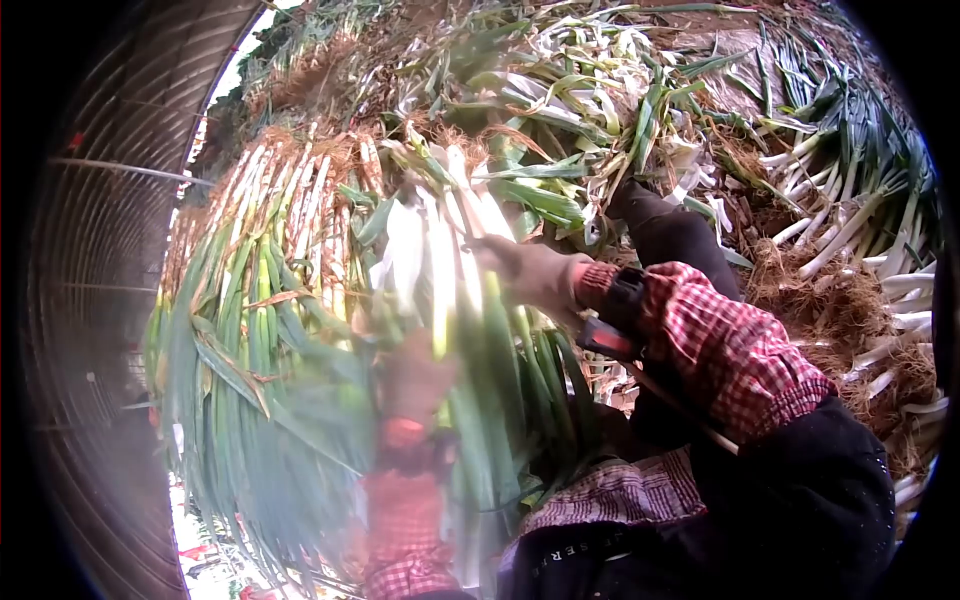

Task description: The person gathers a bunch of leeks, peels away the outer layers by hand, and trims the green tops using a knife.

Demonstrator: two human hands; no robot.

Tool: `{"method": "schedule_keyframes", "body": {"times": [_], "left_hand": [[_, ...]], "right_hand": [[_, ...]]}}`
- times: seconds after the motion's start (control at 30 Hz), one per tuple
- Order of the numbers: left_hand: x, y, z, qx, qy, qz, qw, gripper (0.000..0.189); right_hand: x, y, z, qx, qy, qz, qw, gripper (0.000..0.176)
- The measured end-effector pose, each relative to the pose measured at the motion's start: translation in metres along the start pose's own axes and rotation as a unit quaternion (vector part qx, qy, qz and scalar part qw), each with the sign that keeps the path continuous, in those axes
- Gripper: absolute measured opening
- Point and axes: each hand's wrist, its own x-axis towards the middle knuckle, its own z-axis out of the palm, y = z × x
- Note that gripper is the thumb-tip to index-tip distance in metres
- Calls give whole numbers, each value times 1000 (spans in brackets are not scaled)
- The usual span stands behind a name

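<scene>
The right hand (528, 275), in a tan glove, is closed around a bundle of leeks (440, 262) at the pale stalk section, with the fingers curled over the stalks. The left hand (412, 385) sits lower on the same bundle, among the green leaves at 6 o'clock from the right hand. Motion blur hides its fingers, so its grip cannot be determined. The bundle is held at the centre of the view, white ends toward 12 o'clock and leaves hanging toward 6 o'clock.

Surface and room:
- A curved tunnel wall (100, 220) of ribbed, translucent sheeting fills the 9 o'clock side, with daylight showing at its 11 o'clock and 7 o'clock edges.
- The ground at 3 o'clock is covered with root litter (830, 300), which is brown, fibrous and tangled.

Materials and shapes:
- A stack of leeks (260, 250) lies at 9 o'clock from the bundle. Its stalks are long and straight, with smooth flat leaves and hairy root tufts on the ends.
- A loose pile of leeks (850, 200) lies at 2 o'clock, with white cylindrical shafts and dark green tops.
- A heap of trimmings (570, 90) at 12 o'clock consists of limp, papery, pale leaf strips.
- The sleeve (720, 340) on the right arm is red checked cloth.
- The apron (800, 500) at 5 o'clock is plain black fabric.
</scene>
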Motion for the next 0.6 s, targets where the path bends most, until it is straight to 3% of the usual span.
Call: {"method": "schedule_keyframes", "body": {"times": [0.03,0.17,0.27,0.3,0.37,0.47,0.53,0.6], "left_hand": [[4,-7,11,20,20,33,999,41],[6,2,28,-45,-24,25,998,41],[28,3,38,-78,73,90,990,46],[46,7,39,-43,62,64,995,48],[79,23,45,-81,16,-8,997,52],[101,52,43,-66,-1,-65,996,63],[104,69,41,-24,-3,-106,994,69],[116,72,47,-12,-30,-105,994,68]], "right_hand": [[18,6,2,-5,7,-13,1000,95],[61,25,11,37,42,-10,998,95],[40,11,12,-15,-39,-39,998,94],[28,10,11,6,-45,-63,997,94],[49,66,19,17,50,-120,991,95],[4,45,-12,25,25,-45,998,95],[-3,50,-17,4,7,-53,999,98],[-6,47,-20,14,30,-5,999,102]]}}
